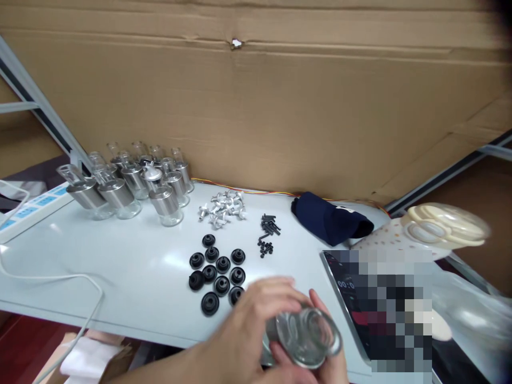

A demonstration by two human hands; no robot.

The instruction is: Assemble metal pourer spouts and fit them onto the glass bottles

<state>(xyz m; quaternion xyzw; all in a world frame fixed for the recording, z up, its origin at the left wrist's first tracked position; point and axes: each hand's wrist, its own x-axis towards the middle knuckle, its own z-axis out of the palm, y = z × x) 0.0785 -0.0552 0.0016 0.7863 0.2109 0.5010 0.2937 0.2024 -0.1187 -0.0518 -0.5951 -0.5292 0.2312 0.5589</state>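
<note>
A clear glass bottle [306, 341] is held low at the front of the table, its round mouth tilted toward me. My left hand [256, 320] wraps round it from the left, with fingers over the top. My right hand [334, 362] grips it from the right and below, mostly hidden behind the glass. Just left of the hands lie several black round caps [221, 286]. Beyond them are a pile of silvery-white spout pieces [224, 208], some short black rods [271, 225] and small black bits [265, 248].
Glass bottles with steel sleeves [117, 193] stand at the back left; a nearer one [164, 200] carries a silver top. A navy cloth item [328, 216], a phone [346, 298] and a cream dotted container [400, 234] are right. A white cable [92, 288] crosses the left edge. Cardboard [256, 117] walls the back.
</note>
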